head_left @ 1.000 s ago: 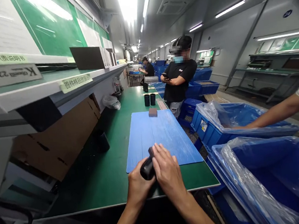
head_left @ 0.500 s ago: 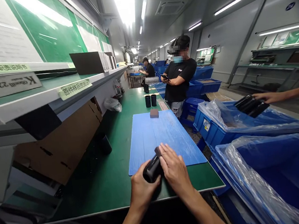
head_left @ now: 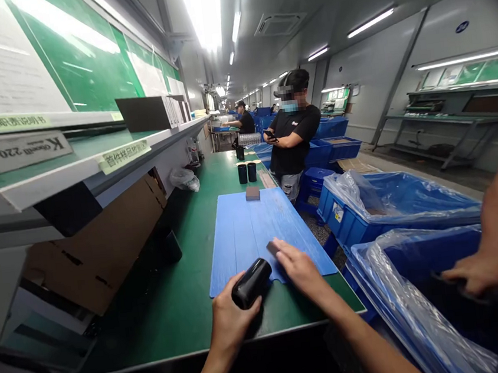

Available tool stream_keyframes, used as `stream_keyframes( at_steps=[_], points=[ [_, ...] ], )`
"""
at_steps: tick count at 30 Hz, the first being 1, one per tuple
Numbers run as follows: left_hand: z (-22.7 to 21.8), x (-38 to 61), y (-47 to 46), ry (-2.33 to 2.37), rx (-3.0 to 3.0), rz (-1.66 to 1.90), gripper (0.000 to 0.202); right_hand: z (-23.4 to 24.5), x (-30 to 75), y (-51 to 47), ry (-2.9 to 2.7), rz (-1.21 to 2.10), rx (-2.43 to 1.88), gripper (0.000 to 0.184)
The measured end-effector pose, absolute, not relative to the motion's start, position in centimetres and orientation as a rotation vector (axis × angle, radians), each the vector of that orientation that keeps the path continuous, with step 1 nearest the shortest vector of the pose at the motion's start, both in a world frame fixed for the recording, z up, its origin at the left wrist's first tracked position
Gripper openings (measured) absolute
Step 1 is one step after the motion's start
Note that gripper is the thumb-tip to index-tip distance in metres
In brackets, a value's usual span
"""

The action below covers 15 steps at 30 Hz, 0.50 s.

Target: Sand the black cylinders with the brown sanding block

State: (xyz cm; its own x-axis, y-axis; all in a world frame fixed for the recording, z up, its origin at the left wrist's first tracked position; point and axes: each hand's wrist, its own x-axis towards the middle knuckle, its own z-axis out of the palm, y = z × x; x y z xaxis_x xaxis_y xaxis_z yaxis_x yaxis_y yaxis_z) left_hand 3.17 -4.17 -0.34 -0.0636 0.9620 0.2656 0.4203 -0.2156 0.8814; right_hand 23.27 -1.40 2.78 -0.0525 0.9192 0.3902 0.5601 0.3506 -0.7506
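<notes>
My left hand grips a glossy black cylinder just over the near edge of a blue plastic mat. My right hand is apart from the cylinder, resting on the mat's near right part. A small dark brownish pad, possibly a sanding block, sits at its fingertips and seems held there. A similar block lies at the far end of the mat. Two black cylinders stand upright beyond it on the green workbench.
A co-worker's hand reaches into a plastic-lined blue crate at the right, near another lined crate. A person stands beyond, holding a phone. A shelf overhangs the bench's left side, with a black cup below.
My right hand has come off the cylinder and moved right with the pad. The co-worker's hand has dropped from above the crates into the near crate, and the black items it held are no longer clearly visible.
</notes>
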Motion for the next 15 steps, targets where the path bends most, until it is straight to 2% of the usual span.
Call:
stream_keyframes(
  at_steps=[4,7,11,15],
  points=[
    [-0.4,3.2,-4.0,1.535,1.69,1.241,0.047,4.5,26.4,-0.6,-1.595,0.483,-1.282,0.054],
    [-0.4,3.3,-4.0,1.552,1.722,1.241,0.047,3.9,25.3,-3.1,-1.627,0.459,-1.227,0.055],
    [-0.3,3.6,-4.2,1.574,1.679,1.233,0.052,3.0,22.5,-6.7,-1.84,0.277,-1.245,0.05],
    [-0.4,3.5,-4.3,1.508,1.589,1.239,0.041,3.0,21.0,-7.5,-2.203,0.137,-1.072,0.056]
  ],
)
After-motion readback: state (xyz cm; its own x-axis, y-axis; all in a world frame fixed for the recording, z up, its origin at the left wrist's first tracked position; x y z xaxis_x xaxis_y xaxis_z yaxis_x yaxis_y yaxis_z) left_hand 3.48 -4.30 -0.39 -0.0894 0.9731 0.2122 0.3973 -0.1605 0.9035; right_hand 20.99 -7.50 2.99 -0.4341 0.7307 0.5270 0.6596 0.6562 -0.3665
